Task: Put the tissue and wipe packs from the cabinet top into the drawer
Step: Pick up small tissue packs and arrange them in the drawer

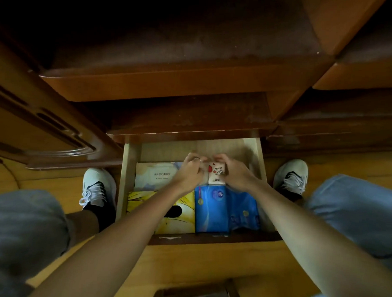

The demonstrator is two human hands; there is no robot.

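Note:
The pale wooden drawer (128, 167) is pulled out between my feet. Inside lie a white wipe pack (154, 175) at back left, a yellow tissue pack (183, 213) at front left and a blue tissue pack (224, 208) at front right. Both hands are in the drawer's back half. My right hand (238, 175) grips a small white tissue pack with red dots (216, 174), which stands on its edge. My left hand (190, 170) touches the same pack from the left, fingers curled on it. What lies under the hands is hidden.
The dark brown cabinet top (172, 46) overhangs the drawer, and no packs show on it. A carved cabinet door (45, 123) is at left. My white shoes (97, 189) (291, 177) flank the drawer on the wooden floor, knees in jeans at both sides.

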